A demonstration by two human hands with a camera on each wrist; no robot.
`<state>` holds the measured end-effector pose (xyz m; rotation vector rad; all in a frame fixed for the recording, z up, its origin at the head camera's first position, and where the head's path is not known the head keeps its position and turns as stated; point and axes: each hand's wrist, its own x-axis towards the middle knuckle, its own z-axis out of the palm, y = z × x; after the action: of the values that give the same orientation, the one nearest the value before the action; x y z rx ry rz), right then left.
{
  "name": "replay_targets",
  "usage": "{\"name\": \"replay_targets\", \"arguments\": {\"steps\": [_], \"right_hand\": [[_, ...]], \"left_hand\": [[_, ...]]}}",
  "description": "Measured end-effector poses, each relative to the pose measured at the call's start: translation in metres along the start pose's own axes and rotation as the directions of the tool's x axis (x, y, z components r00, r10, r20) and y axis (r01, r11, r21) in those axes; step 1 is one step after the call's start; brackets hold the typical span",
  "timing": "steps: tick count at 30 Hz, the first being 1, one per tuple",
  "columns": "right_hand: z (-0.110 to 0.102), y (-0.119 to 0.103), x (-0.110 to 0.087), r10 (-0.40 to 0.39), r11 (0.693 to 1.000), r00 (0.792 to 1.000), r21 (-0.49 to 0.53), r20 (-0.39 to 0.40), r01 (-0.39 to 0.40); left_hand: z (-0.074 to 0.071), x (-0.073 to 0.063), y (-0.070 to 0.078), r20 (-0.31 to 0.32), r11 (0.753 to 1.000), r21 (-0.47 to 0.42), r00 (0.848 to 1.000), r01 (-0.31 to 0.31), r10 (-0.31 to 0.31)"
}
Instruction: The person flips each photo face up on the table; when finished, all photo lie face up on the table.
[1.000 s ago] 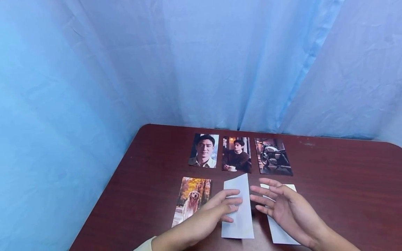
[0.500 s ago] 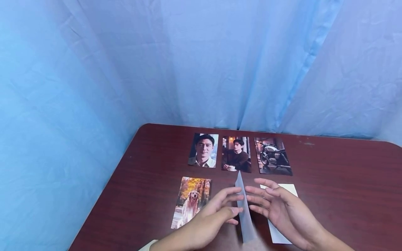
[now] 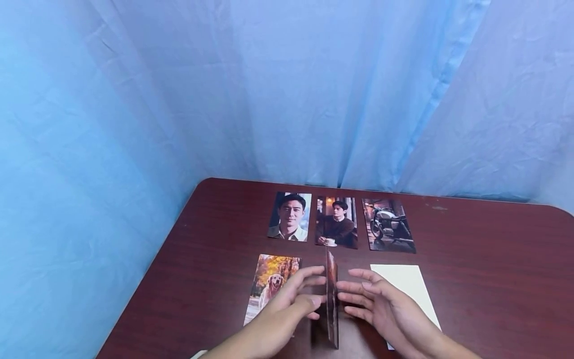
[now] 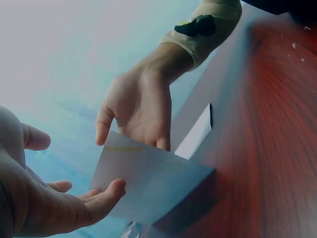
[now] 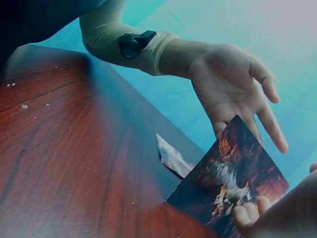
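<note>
A photo card stands on its long edge between my two hands, nearly edge-on in the head view. Its white back faces my left hand, whose fingertips are right at that side. Dark picture patterns cover the card's other face, towards my right hand. The fingers of both hands are extended and slightly bent, not curled round the card. A dog photo lies partly under my left forearm in the head view. Partly behind my right hand lies a white card.
Three photos lie in a row farther back: a portrait, a person with a cup and a motorcycle. The dark red wooden table ends at a pale blue curtain.
The card between my hands has swung from showing its white back, through upright, to showing a sliver of its picture side. Both hands have shifted slightly left with it.
</note>
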<state>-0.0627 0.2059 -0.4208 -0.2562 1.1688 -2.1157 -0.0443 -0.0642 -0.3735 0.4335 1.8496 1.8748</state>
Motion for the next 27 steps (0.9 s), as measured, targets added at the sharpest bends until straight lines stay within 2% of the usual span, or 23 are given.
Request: {"name": "replay_targets", "arguments": {"steps": [9,14,19,27], "right_hand": [[-0.009,0.01,0.0,0.102,0.984,0.988,-0.136,-0.118,-0.118],[-0.011,0.01,-0.002,0.107,0.977,0.982,-0.169,-0.153,-0.133],[-0.011,0.008,-0.003,0.095,0.979,0.982,-0.165,-0.163,-0.122],[-0.01,0.002,-0.004,0.079,0.976,0.964,-0.176,-0.253,-0.126]], "left_hand": [[-0.016,-0.001,-0.007,-0.066,0.991,0.13,0.997,0.042,-0.034],[-0.024,0.001,-0.009,-0.088,0.98,0.18,0.994,0.087,-0.072],[-0.022,0.003,-0.012,-0.082,0.97,0.215,0.992,0.113,-0.097],[-0.019,0.011,-0.012,-0.046,0.952,0.278,0.991,0.13,-0.122]]}}
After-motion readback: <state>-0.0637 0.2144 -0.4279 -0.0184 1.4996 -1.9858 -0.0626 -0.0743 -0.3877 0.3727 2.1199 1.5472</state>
